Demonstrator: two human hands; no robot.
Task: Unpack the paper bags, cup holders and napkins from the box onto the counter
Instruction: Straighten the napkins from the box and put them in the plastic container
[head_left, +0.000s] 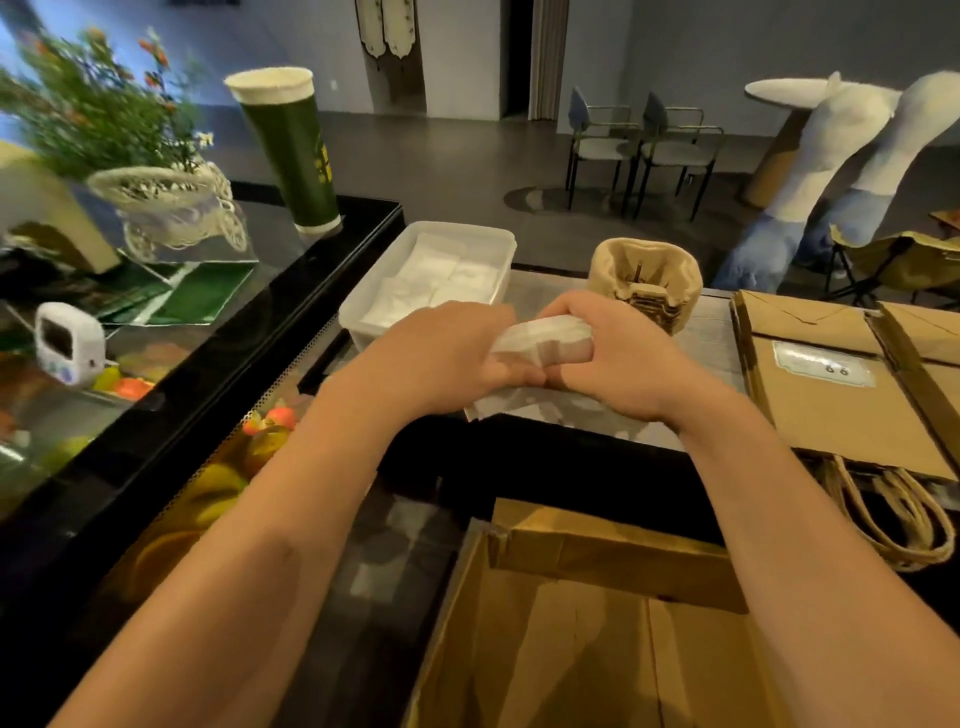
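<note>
Above the desk (706, 332), both hands, left (447, 353) and right (618, 358), grip a napkin pack (545, 338) whose loose wrapper could tear, spilling napkins.

— Any writing you can read?
— A white label (823, 365) on the top paper bag (831, 405) shows "6 6".
— And the tall green cup (293, 150)?
— It has a yellow mark, too blurred to read.

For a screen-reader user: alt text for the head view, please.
Both hands, left hand and right hand, grip a pack of napkins above the counter, beside paper bags, stacked cup holders and a napkin tub.
</note>
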